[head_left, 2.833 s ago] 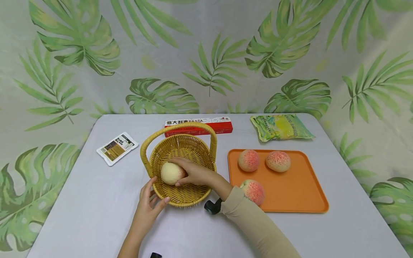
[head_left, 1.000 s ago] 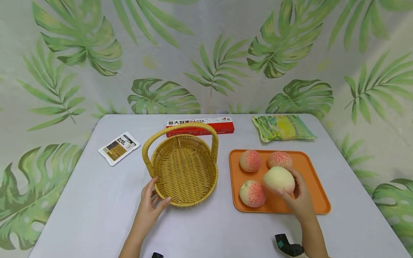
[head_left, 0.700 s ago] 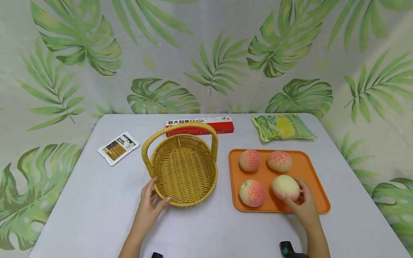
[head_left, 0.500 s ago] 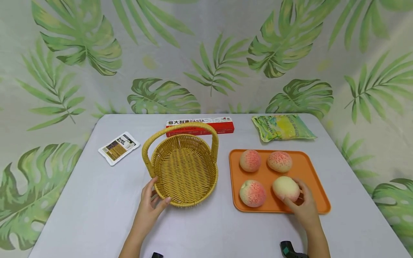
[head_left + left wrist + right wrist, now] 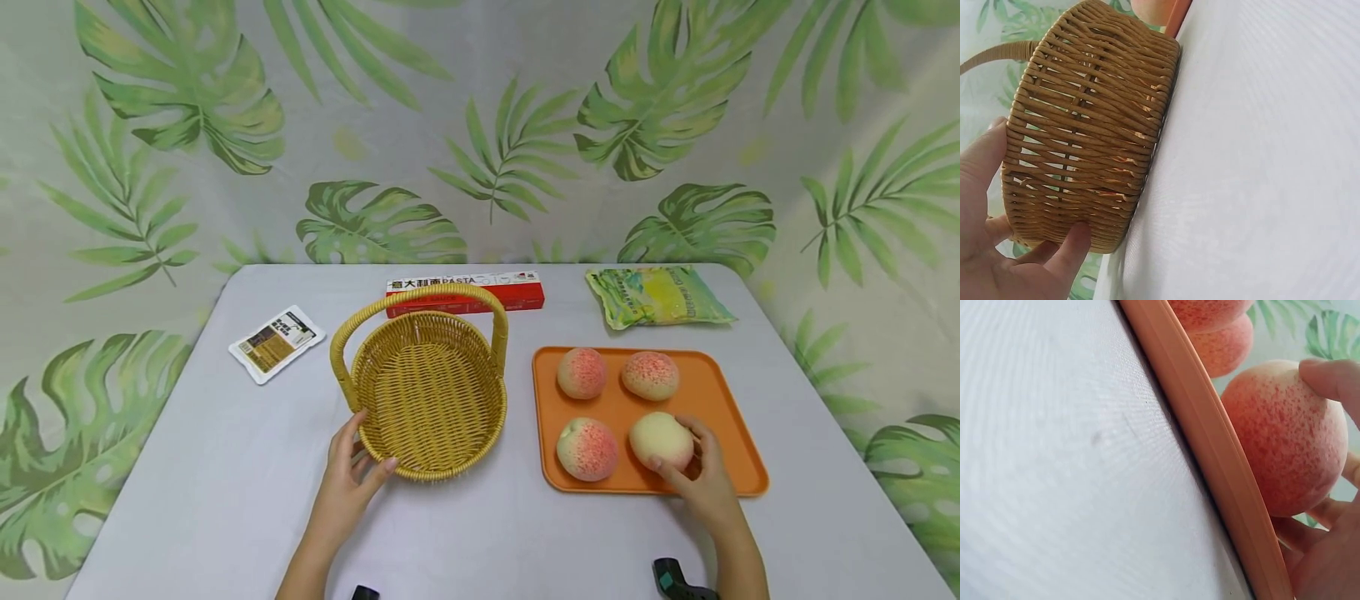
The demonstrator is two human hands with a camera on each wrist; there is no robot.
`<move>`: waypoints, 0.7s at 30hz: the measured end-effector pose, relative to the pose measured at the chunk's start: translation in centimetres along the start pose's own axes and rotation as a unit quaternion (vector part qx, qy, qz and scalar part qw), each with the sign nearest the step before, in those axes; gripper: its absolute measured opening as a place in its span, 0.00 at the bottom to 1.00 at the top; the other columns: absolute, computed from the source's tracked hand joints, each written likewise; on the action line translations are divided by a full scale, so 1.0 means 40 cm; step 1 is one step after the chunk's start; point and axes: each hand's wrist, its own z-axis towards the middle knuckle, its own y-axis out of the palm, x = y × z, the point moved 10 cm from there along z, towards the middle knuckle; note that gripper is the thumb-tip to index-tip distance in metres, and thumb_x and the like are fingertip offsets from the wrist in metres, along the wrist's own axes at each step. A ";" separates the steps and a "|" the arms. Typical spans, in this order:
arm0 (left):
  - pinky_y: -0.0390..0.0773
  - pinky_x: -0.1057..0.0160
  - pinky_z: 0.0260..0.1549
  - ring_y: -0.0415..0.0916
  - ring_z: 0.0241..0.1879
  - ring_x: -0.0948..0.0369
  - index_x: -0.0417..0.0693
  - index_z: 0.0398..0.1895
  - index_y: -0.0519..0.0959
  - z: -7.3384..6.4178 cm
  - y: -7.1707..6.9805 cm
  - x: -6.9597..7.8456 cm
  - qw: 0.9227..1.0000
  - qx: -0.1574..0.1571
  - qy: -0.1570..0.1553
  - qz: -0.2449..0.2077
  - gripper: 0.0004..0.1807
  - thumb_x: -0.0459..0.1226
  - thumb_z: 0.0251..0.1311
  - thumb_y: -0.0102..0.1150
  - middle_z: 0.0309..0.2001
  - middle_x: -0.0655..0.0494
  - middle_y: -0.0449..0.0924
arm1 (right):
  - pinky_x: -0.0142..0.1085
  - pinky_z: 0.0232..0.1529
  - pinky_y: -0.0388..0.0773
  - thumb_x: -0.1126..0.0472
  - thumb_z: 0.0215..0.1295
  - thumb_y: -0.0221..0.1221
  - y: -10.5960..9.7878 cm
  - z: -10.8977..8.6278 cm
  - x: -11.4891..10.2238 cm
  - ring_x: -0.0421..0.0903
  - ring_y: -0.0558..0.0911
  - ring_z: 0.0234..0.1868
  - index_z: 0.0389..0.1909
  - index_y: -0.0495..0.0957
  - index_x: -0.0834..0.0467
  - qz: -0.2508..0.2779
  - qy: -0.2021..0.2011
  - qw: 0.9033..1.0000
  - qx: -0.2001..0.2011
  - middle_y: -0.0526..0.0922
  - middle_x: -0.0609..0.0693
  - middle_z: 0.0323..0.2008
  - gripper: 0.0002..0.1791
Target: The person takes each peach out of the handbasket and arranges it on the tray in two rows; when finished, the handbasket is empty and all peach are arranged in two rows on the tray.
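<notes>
On the right, my right hand (image 5: 705, 471) holds a pale, pink-blushed peach (image 5: 662, 440) low over the front of the orange tray (image 5: 720, 417). In the right wrist view its thumb lies on the top of the peach (image 5: 1285, 437), with the fingers round the far side; whether the peach bears on the tray is hard to tell. My left hand (image 5: 348, 471) rests against the near left side of the yellow wicker basket (image 5: 431, 400), thumb at the rim. Fingertips (image 5: 1075, 244) touch the woven wall in the left wrist view. Nothing lies inside the basket.
Three more peaches sit on the tray: back left (image 5: 582, 373), back right (image 5: 650, 375) and front left (image 5: 587, 450). A red-and-white pasta box (image 5: 465, 293) lies behind the basket, a green bag (image 5: 660, 296) behind the tray, and a flat white packet (image 5: 277, 345) at left.
The right hand has taken the peach out of the basket and across to the tray, lowering it there. Lately it shifted slightly left. The left hand has stayed at the basket.
</notes>
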 end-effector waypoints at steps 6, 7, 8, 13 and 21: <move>0.60 0.51 0.56 0.54 0.58 0.46 0.52 0.69 0.47 0.000 -0.002 0.000 1.000 -0.001 -0.004 -0.002 0.42 0.40 0.56 0.60 0.66 0.43 0.41 | 0.17 0.40 0.62 0.66 0.53 0.63 -0.013 -0.003 0.003 0.38 0.62 0.48 0.62 0.53 0.61 0.002 0.017 0.999 0.029 0.60 0.50 0.55 0.38; 0.60 0.50 0.56 0.54 0.58 0.46 0.52 0.69 0.47 0.000 -0.002 0.000 1.000 -0.001 -0.005 -0.001 0.42 0.40 0.56 0.60 0.66 0.43 0.40 | 0.17 0.40 0.62 0.66 0.53 0.63 -0.013 -0.003 0.002 0.39 0.62 0.48 0.62 0.53 0.60 0.000 0.019 0.999 0.027 0.59 0.50 0.55 0.38; 0.60 0.50 0.56 0.54 0.58 0.46 0.53 0.69 0.47 0.000 -0.003 0.000 1.000 -0.001 -0.005 -0.001 0.42 0.41 0.56 0.60 0.66 0.43 0.40 | 0.17 0.39 0.62 0.65 0.53 0.63 -0.011 -0.003 0.002 0.39 0.62 0.48 0.62 0.53 0.60 0.000 0.021 0.999 0.024 0.59 0.50 0.55 0.38; 0.60 0.49 0.56 0.54 0.58 0.45 0.52 0.69 0.47 0.000 -0.006 0.002 1.000 0.001 -0.005 0.006 0.42 0.42 0.56 0.60 0.66 0.42 0.41 | 0.17 0.40 0.63 0.65 0.55 0.62 0.000 -0.001 0.000 0.40 0.62 0.48 0.64 0.51 0.58 0.007 0.025 1.000 0.002 0.56 0.52 0.57 0.39; 0.60 0.48 0.56 0.55 0.57 0.42 0.47 0.69 0.45 0.001 -0.006 -0.005 1.000 -0.001 -0.007 0.021 0.42 0.39 0.56 0.60 0.65 0.38 0.41 | 0.18 0.41 0.62 0.63 0.57 0.60 0.002 0.001 0.000 0.42 0.62 0.50 0.65 0.50 0.57 0.013 0.034 0.999 -0.003 0.55 0.54 0.59 0.38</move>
